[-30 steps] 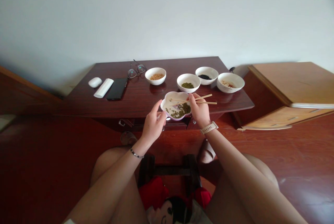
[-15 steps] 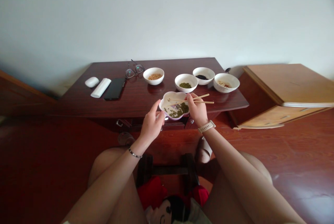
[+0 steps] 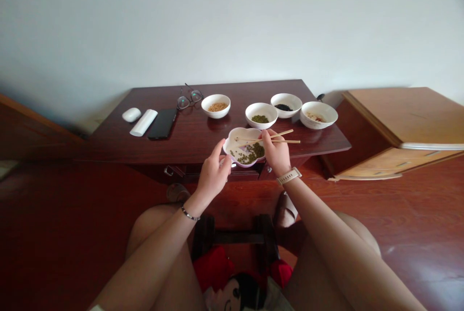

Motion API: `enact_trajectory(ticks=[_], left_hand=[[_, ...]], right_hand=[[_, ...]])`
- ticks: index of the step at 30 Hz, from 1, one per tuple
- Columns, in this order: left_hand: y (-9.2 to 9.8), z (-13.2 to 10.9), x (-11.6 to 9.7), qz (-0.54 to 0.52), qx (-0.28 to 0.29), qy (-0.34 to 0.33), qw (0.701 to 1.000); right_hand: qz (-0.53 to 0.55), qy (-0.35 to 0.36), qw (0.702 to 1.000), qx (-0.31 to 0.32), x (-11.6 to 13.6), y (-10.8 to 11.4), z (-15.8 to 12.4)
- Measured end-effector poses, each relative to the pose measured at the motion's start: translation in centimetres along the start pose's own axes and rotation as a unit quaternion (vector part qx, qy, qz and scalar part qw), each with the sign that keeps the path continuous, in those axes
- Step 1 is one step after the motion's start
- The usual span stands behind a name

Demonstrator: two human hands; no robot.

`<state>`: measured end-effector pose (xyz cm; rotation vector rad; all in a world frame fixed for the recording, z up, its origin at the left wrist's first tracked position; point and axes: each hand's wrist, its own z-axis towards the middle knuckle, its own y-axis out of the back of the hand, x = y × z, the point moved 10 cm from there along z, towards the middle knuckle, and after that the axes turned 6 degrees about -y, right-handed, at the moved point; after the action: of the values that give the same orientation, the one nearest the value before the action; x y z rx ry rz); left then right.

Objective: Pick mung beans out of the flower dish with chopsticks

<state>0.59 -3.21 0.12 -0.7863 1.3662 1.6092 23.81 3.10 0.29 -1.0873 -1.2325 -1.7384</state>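
A flower-shaped dish with a pale inside and a lilac outer wall is at the front edge of the table. Green beans lie scattered along its near and right side. My left hand grips the dish's left rim, thumb and fingers on its edge. A pair of wooden chopsticks is held in my right hand, the tips reaching left over the dish. My right fingers are also against the dish's right side; whether they hold it I cannot tell. Just behind stands a white bowl of green beans.
Other white bowls hold tan beans or grains, black beans and pale and reddish pieces. Leftward on the table lie glasses, a black phone, a white case and a small white object. A wooden cabinet stands right.
The whole scene sits slightly farther right as the camera has turned a little. Both hands keep their hold, and the dish, chopsticks and beans look almost the same.
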Motion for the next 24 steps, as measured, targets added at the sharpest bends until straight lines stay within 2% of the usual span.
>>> enact_trajectory(ticks=[24], left_hand=[[-0.05, 0.13, -0.27, 0.02, -0.001, -0.016, 1.0]], right_hand=[[0.014, 0.001, 1.0, 0.01, 0.12, 0.12, -0.08]])
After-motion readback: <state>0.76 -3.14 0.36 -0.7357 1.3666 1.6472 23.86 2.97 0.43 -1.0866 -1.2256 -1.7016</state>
